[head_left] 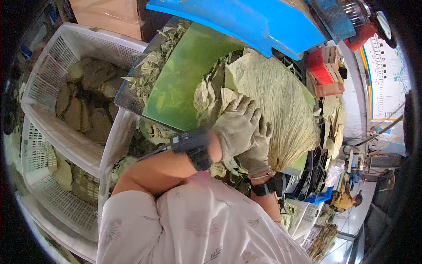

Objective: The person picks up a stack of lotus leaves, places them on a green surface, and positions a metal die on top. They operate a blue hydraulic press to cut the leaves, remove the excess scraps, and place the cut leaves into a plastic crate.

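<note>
A large dried, pale green leaf [277, 94], folded like a fan with its veins meeting near my body, lies over a green board [189, 66]. My left hand [239, 125], in a grey work glove, rests on the leaf's left side with its fingers stretched out. Partly beneath it is my right hand [256, 154], also gloved, its visible fingers extended against the leaf. The left hand hides some of the right one. Crumpled leaf pieces [206, 94] stick out beside my left fingers.
White perforated crates [110, 42] with dried leaves stand at the left. Leaf scraps [154, 66] line the board's left edge. A blue machine cover [228, 20] overhangs the far side. More leaves [332, 119] hang at the right, and another person [345, 200] is farther off.
</note>
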A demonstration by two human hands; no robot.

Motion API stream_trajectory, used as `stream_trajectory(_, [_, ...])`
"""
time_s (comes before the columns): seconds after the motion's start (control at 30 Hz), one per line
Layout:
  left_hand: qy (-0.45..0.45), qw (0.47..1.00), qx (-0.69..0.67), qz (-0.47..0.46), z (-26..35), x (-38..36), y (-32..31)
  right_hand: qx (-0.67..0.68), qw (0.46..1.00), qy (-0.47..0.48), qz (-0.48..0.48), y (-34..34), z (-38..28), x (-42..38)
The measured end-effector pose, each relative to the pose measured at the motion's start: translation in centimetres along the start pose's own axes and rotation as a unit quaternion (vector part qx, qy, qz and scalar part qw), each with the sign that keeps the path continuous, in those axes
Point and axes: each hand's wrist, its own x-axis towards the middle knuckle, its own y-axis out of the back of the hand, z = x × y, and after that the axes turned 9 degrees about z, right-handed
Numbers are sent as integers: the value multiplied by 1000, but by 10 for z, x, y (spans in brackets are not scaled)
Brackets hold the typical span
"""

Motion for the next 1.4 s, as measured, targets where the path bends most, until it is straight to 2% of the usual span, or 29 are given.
stream_trajectory(0.03, [-1, 1000, 1, -2, -5, -1, 2, 1, 1000, -2, 0, 2, 0, 2])
stream_trajectory(0.1, [-10, 992, 125, -4, -14, -3, 9, 57, 997, -19, -54, 6, 3, 4])
stream_trajectory(0.13, [49, 995, 81, 33, -18, -5, 14, 91, 996, -4, -23, 13, 2, 3])
stream_trajectory(0.17, [49, 995, 82, 31, -23, -4, 21, 92, 995, -5, -24, 16, 2, 4])
stream_trajectory(0.23, [44, 990, 135, -5, -35, -4, 32, 139, 990, -16, -20, 19, 3, 6])
stream_trajectory(0.3, [64, 987, 148, 11, -48, -7, 35, 154, 988, -22, -6, 14, 3, 4])
stream_trajectory(0.37, [144, 964, 222, 4, -70, -11, 38, 156, 987, -34, -17, 23, 1, 6])
stream_trajectory(0.5, [141, 968, 209, -5, -94, -16, 57, 152, 987, -41, -26, 27, -1, 6])
stream_trajectory(0.6, [130, 970, 197, 53, -99, -14, 62, 121, 991, -36, -41, 24, 1, 6])
stream_trajectory(0.67, [173, 962, 157, 144, -91, -13, 76, 104, 994, -24, -38, 23, 2, 5])
stream_trajectory(0.7, [176, 961, 156, 144, -85, -11, 83, 89, 995, -12, -33, 23, 3, 5])
stream_trajectory(0.77, [60, 966, 94, 232, -68, -5, 94, 86, 996, -7, -34, 22, 3, 5])
stream_trajectory(0.83, [38, 969, 53, 237, -53, -9, 94, 81, 996, -3, -35, 22, 3, 5])
stream_trajectory(0.9, [27, 983, -47, 177, -43, -19, 87, 177, 984, -17, 3, 23, 5, 5])
stream_trajectory(0.97, [16, 979, -51, 195, -42, -30, 76, 205, 978, -10, 21, 25, 10, 5])
stream_trajectory(1.0, [15, 985, -34, 170, -43, -37, 73, 237, 971, -4, 38, 26, 12, 5])
stream_trajectory(1.07, [11, 991, -5, 132, -45, -42, 73, 241, 970, -16, 37, 22, 11, 5])
stream_trajectory(1.33, [4, 992, 51, 114, -38, -40, 67, 221, 972, -76, 34, 16, 5, 8])
stream_trajectory(1.4, [-22, 991, 68, 117, -38, -38, 65, 297, 947, -86, 88, 9, 10, 5])
